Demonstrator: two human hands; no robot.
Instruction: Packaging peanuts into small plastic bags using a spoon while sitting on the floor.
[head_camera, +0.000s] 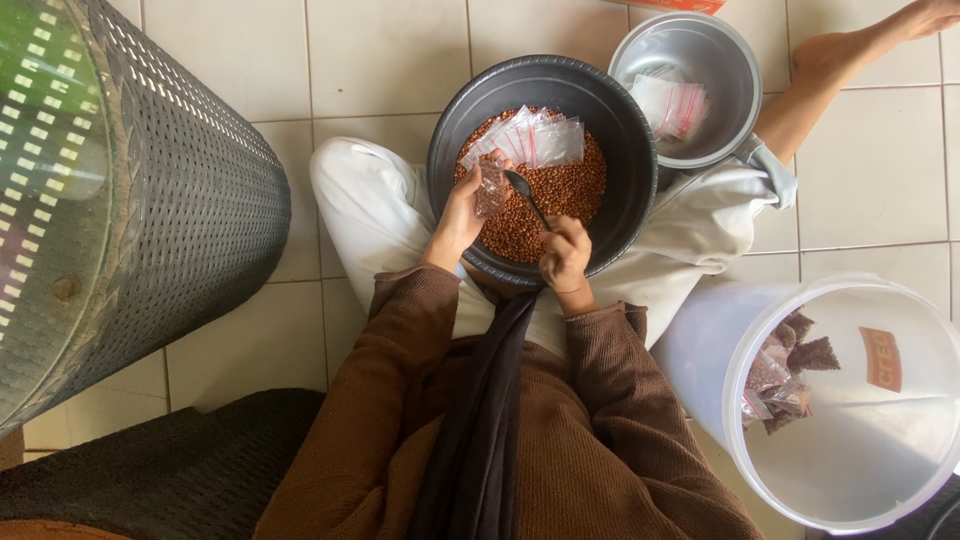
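Right hand (566, 252) grips spoon (524, 190) beside left-hand (462, 212) bag (491, 188).

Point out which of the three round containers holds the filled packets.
The white plastic bucket at lower right: brown filled packets lie inside. The dark basin holds loose grain, the grey bowl empty bags.

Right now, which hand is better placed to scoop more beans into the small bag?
Right hand: it holds the spoon over the beans. The left hand is busy holding the small clear bag.

One head-worn view looks straight down, close over the lap and black basin (540, 90) on tiled floor (380, 60).
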